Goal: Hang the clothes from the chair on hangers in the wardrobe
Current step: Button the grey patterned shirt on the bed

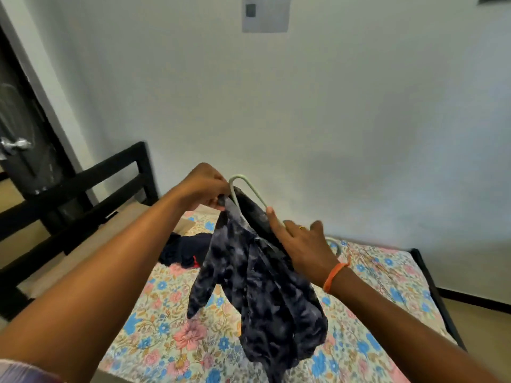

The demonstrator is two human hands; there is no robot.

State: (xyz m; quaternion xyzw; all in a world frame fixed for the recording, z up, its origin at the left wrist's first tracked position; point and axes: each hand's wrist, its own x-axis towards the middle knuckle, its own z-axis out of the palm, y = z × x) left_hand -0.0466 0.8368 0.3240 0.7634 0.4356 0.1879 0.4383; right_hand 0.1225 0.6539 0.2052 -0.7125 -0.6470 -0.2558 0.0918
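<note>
A dark blue patterned shirt (pixel 260 286) hangs in the air over the bed, draped on a pale green hanger (pixel 249 186). My left hand (pixel 204 186) pinches the shirt's shoulder against the hanger's upper end. My right hand (pixel 301 244) holds the hanger's other side with the shirt's collar, fingers partly spread; it wears a ring and an orange wristband. The hanger's hook (pixel 336 246) peeks out behind my right hand. The chair and the wardrobe are out of view.
A bed with a floral sheet (pixel 166 341) lies below my hands. A dark navy garment (pixel 182 250) lies on it near the black bed frame (pixel 110 172). A dark door with a silver handle (pixel 16 145) is at the left. A pale wall fills the background.
</note>
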